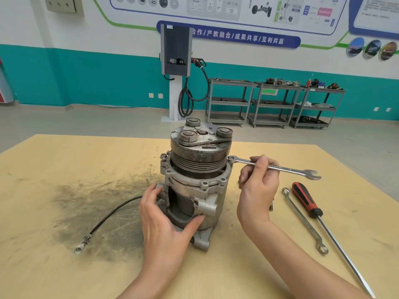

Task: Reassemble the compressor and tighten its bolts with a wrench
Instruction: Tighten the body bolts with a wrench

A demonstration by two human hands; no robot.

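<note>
A grey metal compressor (194,182) stands upright on the yellow table (64,169), its grooved pulley and clutch plate on top. My left hand (166,214) grips the lower housing, fingers at its left side and thumb across the front. My right hand (259,182) pinches the shaft of a silver combination wrench (280,168). The wrench lies nearly level, its ring end seated on a bolt (230,158) at the right of the flange. Another bolt (164,156) stands at the flange's left.
To the right lie a double ring spanner (302,219) and a long red-and-black-handled screwdriver (306,201). A black cable with a ring terminal (103,221) trails left across a dark grease stain. A small metal piece (271,207) lies by my right wrist.
</note>
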